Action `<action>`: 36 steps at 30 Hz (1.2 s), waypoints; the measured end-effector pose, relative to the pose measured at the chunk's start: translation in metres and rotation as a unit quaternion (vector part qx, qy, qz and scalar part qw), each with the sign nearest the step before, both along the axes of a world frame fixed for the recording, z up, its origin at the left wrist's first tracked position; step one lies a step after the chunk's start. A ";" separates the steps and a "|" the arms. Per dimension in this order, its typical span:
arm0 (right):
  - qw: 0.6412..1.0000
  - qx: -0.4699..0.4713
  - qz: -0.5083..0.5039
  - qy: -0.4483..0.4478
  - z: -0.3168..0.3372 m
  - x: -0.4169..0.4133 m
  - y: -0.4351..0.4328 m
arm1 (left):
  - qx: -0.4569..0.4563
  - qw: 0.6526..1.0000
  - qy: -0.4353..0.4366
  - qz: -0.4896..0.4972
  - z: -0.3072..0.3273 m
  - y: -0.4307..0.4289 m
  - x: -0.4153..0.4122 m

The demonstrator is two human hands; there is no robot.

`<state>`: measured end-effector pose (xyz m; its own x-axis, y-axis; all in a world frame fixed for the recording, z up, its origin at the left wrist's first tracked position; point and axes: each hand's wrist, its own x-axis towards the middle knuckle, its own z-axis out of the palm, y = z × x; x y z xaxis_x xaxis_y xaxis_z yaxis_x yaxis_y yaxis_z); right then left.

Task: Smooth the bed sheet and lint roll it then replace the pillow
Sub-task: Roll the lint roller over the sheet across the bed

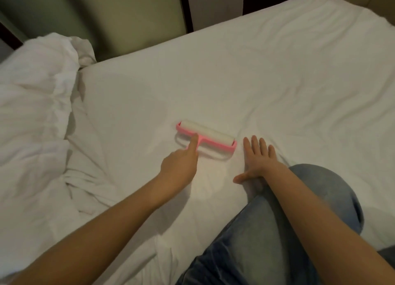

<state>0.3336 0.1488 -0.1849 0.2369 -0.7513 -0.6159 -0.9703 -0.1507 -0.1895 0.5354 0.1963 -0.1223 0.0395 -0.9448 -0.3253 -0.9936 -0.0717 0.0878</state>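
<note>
Gripping the pink lint roller (pixel 208 136) at frame centre, my left hand (pixel 180 167) is curling around its handle, index finger lying straight along it. My right hand (pixel 257 159) is pressing flat, fingers straight, on the white bed sheet (pixel 277 81) just right of it.

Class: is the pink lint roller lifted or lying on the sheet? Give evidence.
Lying on it: the lint roller rests flat against the bed sheet, the left hand gripping its handle.
</note>
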 end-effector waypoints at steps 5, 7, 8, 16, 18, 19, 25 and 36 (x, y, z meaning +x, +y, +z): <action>0.988 -0.121 0.095 -0.020 0.002 0.032 0.002 | -0.008 0.993 0.068 0.097 0.003 0.094 0.063; 0.984 -0.127 0.118 -0.039 -0.002 0.052 0.006 | 0.004 0.984 0.117 0.133 -0.005 0.102 0.068; 0.986 -0.115 0.116 -0.045 -0.006 0.060 0.009 | 0.002 0.984 0.120 0.134 -0.009 0.098 0.065; 0.991 -0.079 0.091 -0.065 -0.024 0.067 0.017 | -0.034 0.986 0.089 0.134 -0.019 -0.050 0.053; 0.990 -0.079 0.094 -0.064 -0.023 0.066 0.017 | -0.027 0.987 0.084 0.133 -0.011 -0.045 0.046; 0.990 -0.078 0.094 -0.064 -0.024 0.067 0.016 | -0.027 0.988 0.075 0.134 -0.009 -0.029 0.045; 0.991 -0.079 0.097 -0.052 -0.027 0.070 0.013 | 0.015 0.986 0.107 0.125 -0.012 0.090 0.052; 0.991 -0.072 0.085 -0.076 -0.024 0.064 0.017 | -0.027 0.990 0.086 0.107 -0.017 -0.015 0.046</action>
<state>0.3976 0.1654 -0.2088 0.4488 -0.7703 -0.4531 -0.8908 -0.3451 -0.2957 0.5818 0.1812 -0.1395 0.1900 -0.9365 -0.2946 -0.9260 -0.2707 0.2630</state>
